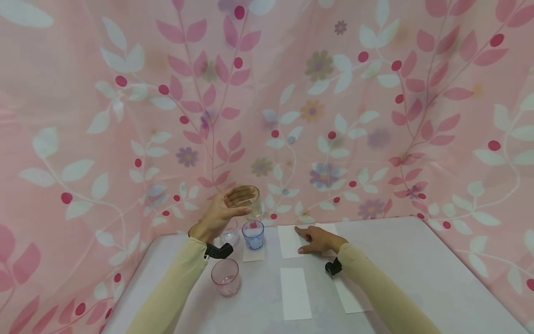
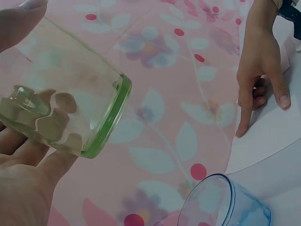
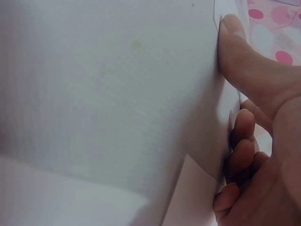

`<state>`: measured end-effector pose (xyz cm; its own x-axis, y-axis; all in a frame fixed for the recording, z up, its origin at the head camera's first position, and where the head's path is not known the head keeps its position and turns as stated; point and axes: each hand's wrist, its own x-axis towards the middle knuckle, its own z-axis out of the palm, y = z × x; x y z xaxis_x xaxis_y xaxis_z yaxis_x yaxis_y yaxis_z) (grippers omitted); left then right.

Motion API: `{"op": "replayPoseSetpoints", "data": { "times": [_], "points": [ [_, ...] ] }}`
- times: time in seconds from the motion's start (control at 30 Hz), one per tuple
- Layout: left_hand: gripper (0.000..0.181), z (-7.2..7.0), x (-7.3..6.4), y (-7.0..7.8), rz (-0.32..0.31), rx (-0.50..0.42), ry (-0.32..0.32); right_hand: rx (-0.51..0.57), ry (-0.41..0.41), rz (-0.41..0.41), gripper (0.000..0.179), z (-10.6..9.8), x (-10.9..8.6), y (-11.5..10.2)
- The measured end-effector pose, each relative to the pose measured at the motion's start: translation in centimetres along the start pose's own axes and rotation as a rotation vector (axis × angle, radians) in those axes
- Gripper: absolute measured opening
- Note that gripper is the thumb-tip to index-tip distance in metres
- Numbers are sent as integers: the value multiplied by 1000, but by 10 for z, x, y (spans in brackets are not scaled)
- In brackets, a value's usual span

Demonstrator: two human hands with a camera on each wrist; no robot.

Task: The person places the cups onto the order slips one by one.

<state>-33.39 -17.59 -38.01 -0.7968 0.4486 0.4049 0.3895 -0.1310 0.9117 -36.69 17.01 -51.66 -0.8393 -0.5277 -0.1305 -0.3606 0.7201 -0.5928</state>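
My left hand (image 1: 216, 217) holds a clear, green-tinted glass (image 1: 255, 211) raised above the table at the back. In the left wrist view the glass (image 2: 89, 101) is tilted, its thick green base turned to the right and the thumb and fingers on either side. My right hand (image 1: 320, 240) rests at a white paper sheet (image 1: 288, 248); its index finger is stretched out and its thumb touches down, while the other fingers are bent under. Below the held glass stands a blue glass (image 1: 253, 237) on another white paper (image 1: 253, 256).
Left of the blue glass, a clear glass (image 1: 231, 235) is partly hidden by my left wrist. A pink glass (image 1: 226, 280) stands nearer to me. More white papers lie in front (image 1: 296, 297), under my right forearm (image 1: 353, 297) and behind my right hand. A flowered pink curtain (image 1: 292, 185) borders the table (image 1: 400, 269).
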Motion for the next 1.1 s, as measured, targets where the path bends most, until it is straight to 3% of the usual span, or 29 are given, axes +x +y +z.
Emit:
{"op": "replayPoseSetpoints", "data": {
  "times": [0.23, 0.37, 0.8, 1.0, 1.1],
  "points": [
    [67, 21, 15, -16, -51, -1, -38, 13, -3, -22, 88, 1, 2, 3],
    [67, 36, 19, -28, -97, -3, -27, 20, -5, -40, 88, 0, 2, 3],
    [70, 85, 22, -69, -190, 13, 142, 48, -28, -56, 88, -2, 3, 3],
    [70, 108, 21, -83, -218, 83, 215, 39, -14, -58, 86, -2, 2, 2],
    [71, 116, 20, -92, -227, 72, 218, 27, -9, -34, 67, -2, 2, 1]
  ]
}}
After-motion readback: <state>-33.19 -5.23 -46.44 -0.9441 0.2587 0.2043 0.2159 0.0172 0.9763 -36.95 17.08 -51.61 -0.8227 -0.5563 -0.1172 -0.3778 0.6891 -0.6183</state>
